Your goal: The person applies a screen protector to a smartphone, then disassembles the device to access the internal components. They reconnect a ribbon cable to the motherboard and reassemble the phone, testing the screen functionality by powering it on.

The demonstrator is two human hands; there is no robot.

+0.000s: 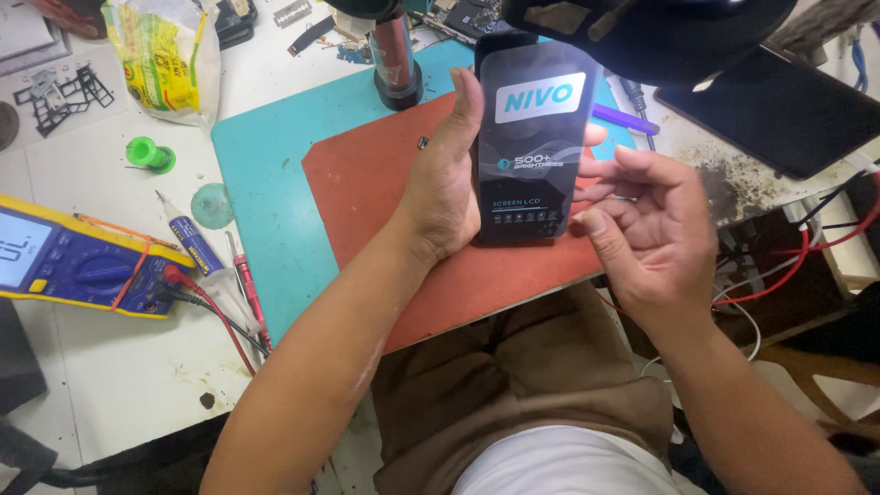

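I can't see my left fingers; they're behind the phone screen [530, 147], only the thumb showing along its near edge, so my left hand [445, 183] grips it upright. My right hand [646, 229] sits just beside it, fingers [632, 160] loosely curled, tips touching its far edge. A dark object [651, 32] overhead cuts off the top. Below lie a red mat [376, 183] and a teal mat [266, 192] on the white table [119, 357]. Well left, a multimeter [78, 266] and a bag [165, 60], contents unclear.
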